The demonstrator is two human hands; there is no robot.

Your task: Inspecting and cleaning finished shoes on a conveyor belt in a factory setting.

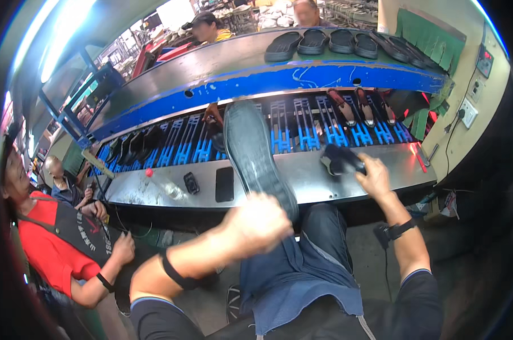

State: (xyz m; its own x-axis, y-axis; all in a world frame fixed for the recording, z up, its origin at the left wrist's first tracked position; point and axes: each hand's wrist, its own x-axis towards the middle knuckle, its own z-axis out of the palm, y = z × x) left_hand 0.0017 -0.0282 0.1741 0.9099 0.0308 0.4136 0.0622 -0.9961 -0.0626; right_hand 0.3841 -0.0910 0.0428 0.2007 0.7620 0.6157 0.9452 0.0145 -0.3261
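Note:
My left hand [259,224], blurred by motion, is closed at the lower part of a long dark grey shoe sole [248,141]. The sole is raised before me at a tilt, its toe end pointing away over the rack. Further right, my right hand [375,178] has its fingers closed on the near end of a small black piece [341,160], smeared and of unclear kind. That piece is over the metal ledge [319,184].
Blue slatted racks [279,136] behind the ledge hold brown and dark shoe parts [342,107]. Several black soles [313,42] lie on the upper shelf. On the ledge are a phone [225,185], a small black device [191,183] and a clear bottle [169,184]. A person in red [47,243] is at left.

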